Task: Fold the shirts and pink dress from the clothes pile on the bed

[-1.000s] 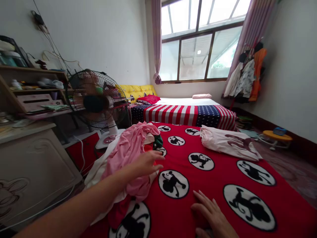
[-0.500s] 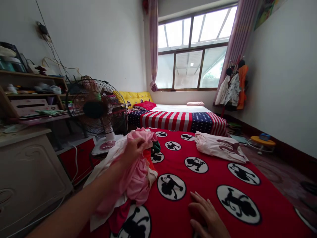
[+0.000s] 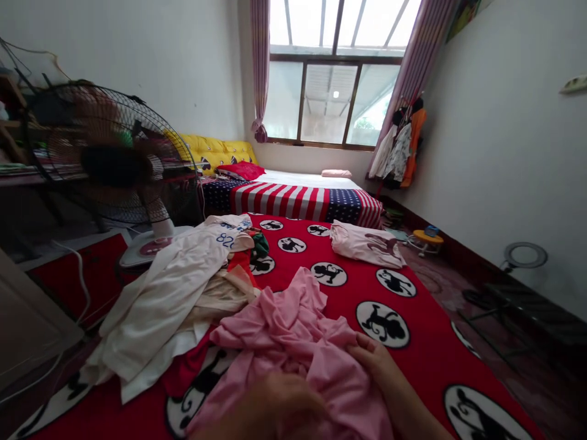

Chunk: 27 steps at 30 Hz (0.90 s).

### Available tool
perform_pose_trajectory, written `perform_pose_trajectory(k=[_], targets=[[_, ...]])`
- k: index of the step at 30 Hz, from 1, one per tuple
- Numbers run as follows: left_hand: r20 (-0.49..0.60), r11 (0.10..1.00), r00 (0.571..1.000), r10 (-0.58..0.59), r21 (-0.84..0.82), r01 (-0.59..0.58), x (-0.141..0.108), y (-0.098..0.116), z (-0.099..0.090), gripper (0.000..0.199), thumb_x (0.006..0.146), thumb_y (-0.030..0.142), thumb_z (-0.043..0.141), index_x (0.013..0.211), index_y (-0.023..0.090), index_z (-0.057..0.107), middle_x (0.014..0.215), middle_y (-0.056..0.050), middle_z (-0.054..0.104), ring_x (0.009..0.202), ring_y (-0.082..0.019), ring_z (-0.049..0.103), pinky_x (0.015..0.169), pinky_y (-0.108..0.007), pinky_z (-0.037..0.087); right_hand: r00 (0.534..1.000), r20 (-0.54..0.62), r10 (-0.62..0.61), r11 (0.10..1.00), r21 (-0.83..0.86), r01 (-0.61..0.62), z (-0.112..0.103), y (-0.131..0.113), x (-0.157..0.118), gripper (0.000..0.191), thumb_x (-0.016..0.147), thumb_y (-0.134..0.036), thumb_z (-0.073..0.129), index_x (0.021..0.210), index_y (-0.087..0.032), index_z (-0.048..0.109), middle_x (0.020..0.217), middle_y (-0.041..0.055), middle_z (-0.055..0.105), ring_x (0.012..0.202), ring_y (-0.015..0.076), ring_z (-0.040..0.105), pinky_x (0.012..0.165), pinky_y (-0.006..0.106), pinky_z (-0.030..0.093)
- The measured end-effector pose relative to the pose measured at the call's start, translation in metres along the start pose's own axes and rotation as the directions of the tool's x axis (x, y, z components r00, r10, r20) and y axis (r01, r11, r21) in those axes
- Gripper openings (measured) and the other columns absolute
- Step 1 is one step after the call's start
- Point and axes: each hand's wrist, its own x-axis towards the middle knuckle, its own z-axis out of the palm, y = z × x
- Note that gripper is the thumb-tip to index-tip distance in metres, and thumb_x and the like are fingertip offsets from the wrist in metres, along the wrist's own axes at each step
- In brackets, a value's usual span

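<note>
A crumpled pink garment point(image 3: 293, 330) lies in a loose heap on the red bed cover point(image 3: 293, 269) with monkey circles, close in front of me. My right hand point(image 3: 373, 360) grips its right edge between thumb and fingers. Over the garment's near part is my left hand point(image 3: 284, 397), smeared by motion, so whether its fingers grip the cloth is unclear. To the left spreads a pile with a long white shirt point(image 3: 169, 293) marked with blue digits on top. Beige, orange and green cloth shows beside it.
A folded pale pink shirt point(image 3: 367, 243) lies at the cover's far right. The fan point(image 3: 114, 165) stands left of the bed. Behind is another bed with a striped and starred cover point(image 3: 284, 198). A yellow stool point(image 3: 426, 238) and a ring light point(image 3: 526, 255) are on the right.
The pink garment has come off the left pile toward me and the middle of the cover, uncovering the white shirt. My right hand now grips its edge. The view has turned right.
</note>
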Motion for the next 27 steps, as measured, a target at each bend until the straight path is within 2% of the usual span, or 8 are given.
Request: perform_pose_trajectory(k=[5,9,11,14,17,20,23,27], targets=[[-0.348,0.963,0.916,-0.198,0.104,0.248,-0.005,-0.032,-0.028,0.023,0.087,0.024,0.053,0.105,0.024,0.068,0.11,-0.006,0.067,0.106,-0.021,0.06,0.093,-0.031,0.046,0.978,0.0,-0.209,0.883,-0.43,0.189,-0.022,-0.016,-0.021,0.03,0.072,-0.041,0.067,0.088,-0.016,0.071,0.086,0.0065,0.072,0.084,0.024,0.065,0.075,0.032,0.048],[-0.228,0.95,0.941,-0.249,0.131,0.283,-0.005,-0.036,-0.014,0.05,0.082,0.025,0.061,0.131,0.028,0.053,0.127,-0.005,0.06,0.116,-0.021,0.054,0.1,-0.032,0.041,0.926,-0.071,-0.371,0.614,-0.767,0.187,-0.014,-0.021,-0.036,0.061,0.072,-0.044,0.067,0.128,-0.021,0.055,0.122,0.0094,0.063,0.111,0.0285,0.058,0.092,0.038,0.044],[-0.159,0.947,0.956,-0.248,0.17,0.274,-0.007,-0.031,0.001,0.058,0.079,0.021,0.063,0.135,0.031,0.05,0.125,-0.005,0.061,0.113,-0.021,0.055,0.096,-0.03,0.042,0.941,-0.047,-0.337,0.551,-0.82,0.156,-0.01,-0.02,-0.041,0.071,0.067,-0.042,0.072,0.132,-0.024,0.052,0.119,0.008,0.065,0.105,0.029,0.061,0.087,0.037,0.047],[-0.061,0.937,0.961,-0.269,0.217,0.275,-0.011,-0.024,0.018,0.033,0.079,0.014,0.058,0.105,0.03,0.07,0.099,-0.002,0.067,0.086,-0.016,0.062,0.075,-0.023,0.045,0.949,-0.022,-0.313,0.621,-0.761,0.187,-0.012,-0.021,-0.05,0.035,0.074,-0.044,0.067,0.1,-0.02,0.07,0.085,0.004,0.071,0.08,0.0238,0.065,0.07,0.03,0.049],[-0.022,0.939,0.957,-0.288,0.187,0.287,-0.019,-0.021,0.022,0.026,0.077,0.007,0.054,0.082,0.025,0.072,0.084,0.0,0.066,0.073,-0.012,0.06,0.063,-0.02,0.04,0.862,-0.205,-0.464,0.751,-0.606,0.26,-0.03,-0.025,-0.059,0.03,0.077,-0.047,0.064,0.089,-0.019,0.069,0.085,0.0024,0.07,0.083,0.0209,0.064,0.073,0.026,0.049],[-0.075,0.935,0.946,-0.314,0.147,0.322,-0.026,-0.021,0.017,0.027,0.074,0.005,0.051,0.08,0.022,0.071,0.084,-0.001,0.066,0.076,-0.012,0.06,0.066,-0.02,0.04,0.733,-0.454,-0.507,0.836,-0.467,0.289,-0.059,-0.027,-0.064,0.037,0.072,-0.047,0.069,0.099,-0.022,0.066,0.1,0.002,0.069,0.096,0.0217,0.062,0.08,0.027,0.05],[-0.151,0.908,0.922,-0.358,0.175,0.381,-0.032,-0.026,0.01,0.024,0.077,0.011,0.054,0.091,0.023,0.069,0.087,-0.002,0.067,0.077,-0.015,0.059,0.069,-0.023,0.042,0.63,-0.66,-0.408,0.913,-0.296,0.281,-0.094,-0.025,-0.065,0.039,0.063,-0.045,0.074,0.095,-0.023,0.066,0.091,0.0013,0.069,0.082,0.0197,0.063,0.066,0.027,0.052],[-0.254,0.868,0.899,-0.356,0.267,0.419,-0.037,-0.039,-0.002,0.035,0.079,0.022,0.059,0.114,0.025,0.063,0.099,-0.005,0.068,0.085,-0.02,0.061,0.076,-0.028,0.046,0.505,-0.795,-0.337,0.917,-0.155,0.368,-0.138,-0.023,-0.069,0.028,0.059,-0.041,0.074,0.079,-0.025,0.063,0.085,0.0022,0.066,0.075,0.0188,0.063,0.062,0.032,0.053]])
